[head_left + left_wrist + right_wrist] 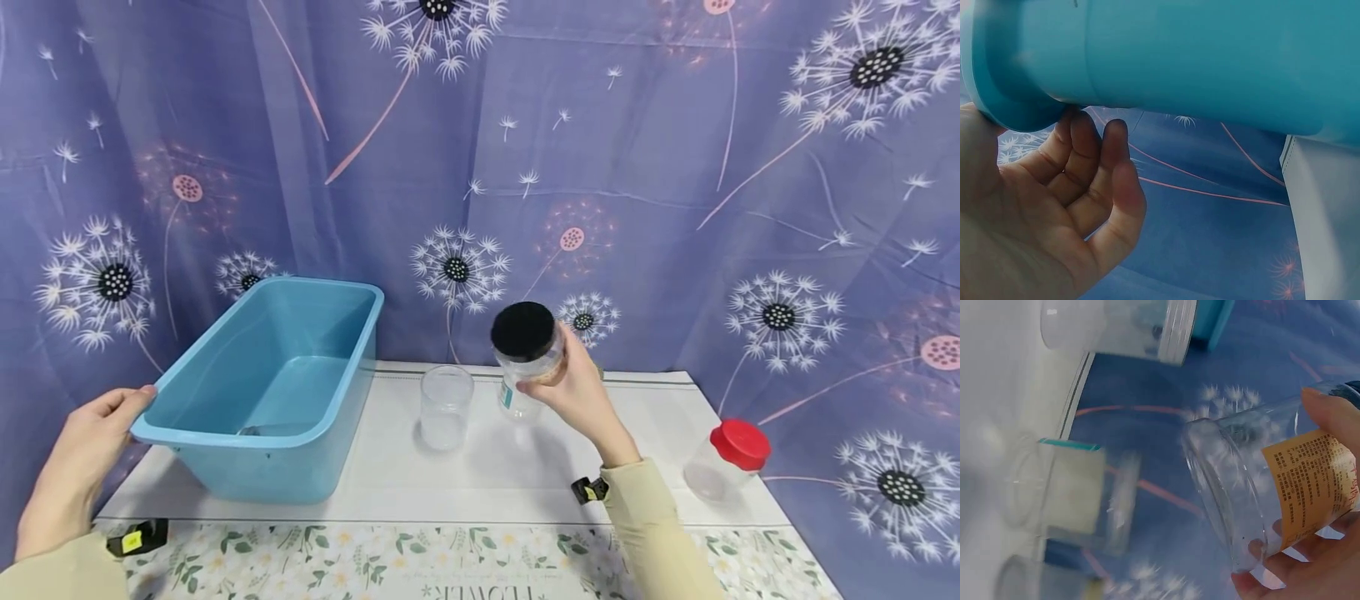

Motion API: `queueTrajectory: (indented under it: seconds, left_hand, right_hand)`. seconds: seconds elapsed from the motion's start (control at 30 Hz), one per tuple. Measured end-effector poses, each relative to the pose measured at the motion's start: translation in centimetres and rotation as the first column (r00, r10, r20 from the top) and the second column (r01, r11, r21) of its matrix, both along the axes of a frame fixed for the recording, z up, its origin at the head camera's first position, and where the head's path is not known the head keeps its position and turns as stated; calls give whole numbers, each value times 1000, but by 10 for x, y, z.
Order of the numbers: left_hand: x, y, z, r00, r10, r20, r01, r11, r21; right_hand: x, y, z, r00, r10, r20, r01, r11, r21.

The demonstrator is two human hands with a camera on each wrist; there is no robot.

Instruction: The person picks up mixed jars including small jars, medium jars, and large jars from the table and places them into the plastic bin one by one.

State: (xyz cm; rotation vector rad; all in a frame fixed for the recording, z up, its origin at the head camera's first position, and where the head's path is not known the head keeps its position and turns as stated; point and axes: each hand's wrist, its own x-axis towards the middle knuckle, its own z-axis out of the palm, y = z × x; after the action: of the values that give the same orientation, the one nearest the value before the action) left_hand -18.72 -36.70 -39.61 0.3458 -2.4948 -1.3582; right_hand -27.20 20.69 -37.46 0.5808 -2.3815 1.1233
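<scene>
With thumb and curled fingers, my left hand (86, 454) grips the near left corner of a light blue plastic basin (247, 479). In the left wrist view the fingers bend under its rim. My right hand (576, 390) holds a clear jar with a black lid (522, 332) above the table, its lid tilted towards me. An orange printed label (1307, 487) wraps the held jar in the right wrist view. Below and behind it stands a clear jar with a pale, teal-edged label (513, 404). To its left is a plain clear jar (446, 408).
A clear jar with a red lid (738, 446) stands tilted-looking at the table's right side. The white table (375, 483) has a flowered cloth (337, 558) along its front. Behind hangs a purple dandelion curtain (645, 167). Something small and dark lies inside the basin, unclear.
</scene>
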Motion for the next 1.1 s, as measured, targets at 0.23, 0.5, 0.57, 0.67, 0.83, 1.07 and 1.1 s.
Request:
queueTrajectory:
  seconds: [0.23,0.5,0.57,0.67,0.83,1.07,1.1]
  left_hand:
    - [-5,0,2,1000,5,3,-5,1000,-29]
    - [-3,-1,1,1000,20,1,-20,1000,-24]
    - [-2,-1,0,1000,19,0,-19,1000,-23]
    - [-1,-1,-1,1000,22,-6,-22,1000,-19]
    - [-2,-1,-1,1000,15,-5,-15,1000,-7]
    - [-2,-1,-1,1000,25,8,-25,999,-38]
    - [-2,0,-1,1000,25,12,-25,999,-39]
  right_hand:
    - [-4,-39,42,987,155,-40,-144,969,200]
    - [-2,-96,75,972,231,-43,-194,892,409]
    - [0,-110,79,972,233,-38,-192,874,447]
    - [2,-131,83,974,227,-19,-190,856,481]
    - [3,-163,90,983,181,-30,-138,839,526]
    - [7,-207,103,989,138,-53,-83,820,566]
    - [8,-213,105,990,131,-55,-76,815,575]
